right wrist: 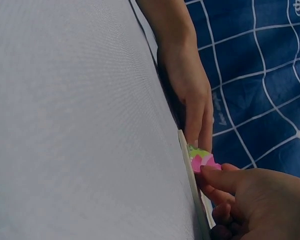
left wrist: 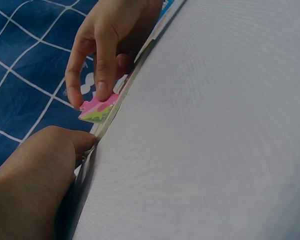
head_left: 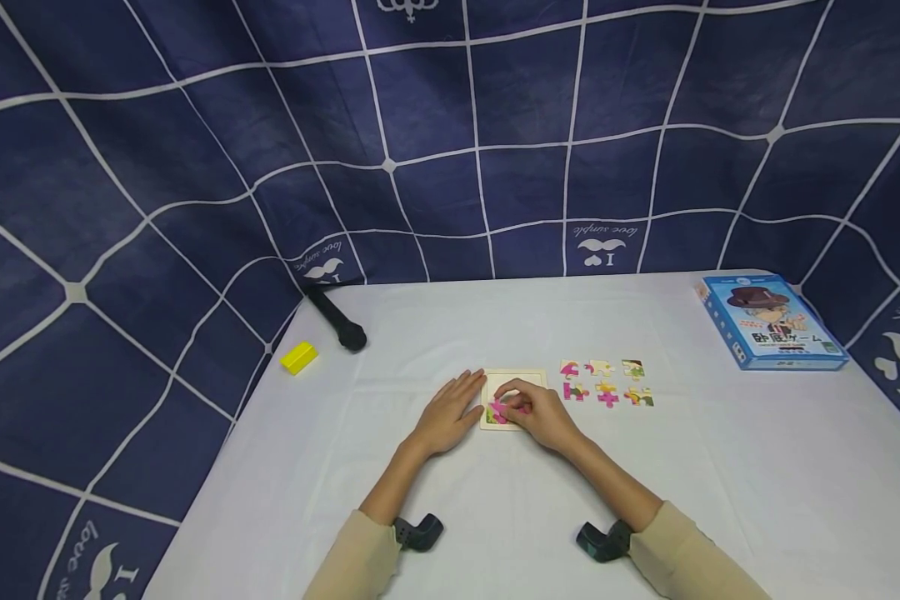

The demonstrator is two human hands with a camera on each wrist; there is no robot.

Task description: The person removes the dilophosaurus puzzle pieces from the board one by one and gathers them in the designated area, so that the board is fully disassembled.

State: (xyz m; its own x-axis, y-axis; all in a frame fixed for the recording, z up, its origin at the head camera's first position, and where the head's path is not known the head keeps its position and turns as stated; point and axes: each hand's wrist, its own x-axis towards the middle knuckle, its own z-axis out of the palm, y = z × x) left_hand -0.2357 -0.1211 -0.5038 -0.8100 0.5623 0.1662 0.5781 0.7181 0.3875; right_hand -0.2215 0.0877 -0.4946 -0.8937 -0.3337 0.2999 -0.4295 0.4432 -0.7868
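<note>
On the worktop (head_left: 502,500) here, the right hand (head_left: 544,417) pinches a pink-and-green puzzle piece (head_left: 498,412) at a corner of the wooden frame (head_left: 517,372). The left hand (head_left: 446,417), fingers outstretched, touches the frame's left edge

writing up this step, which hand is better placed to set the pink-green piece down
Probably the right hand: it pinches the pink-green piece over the wooden tray, while the left hand rests at the tray's left edge.

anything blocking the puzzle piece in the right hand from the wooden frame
Nothing visible: the right hand pinches the puzzle piece over the near left corner of the wooden frame. The left hand rests at its left edge; what's beneath the piece is hidden.
</note>
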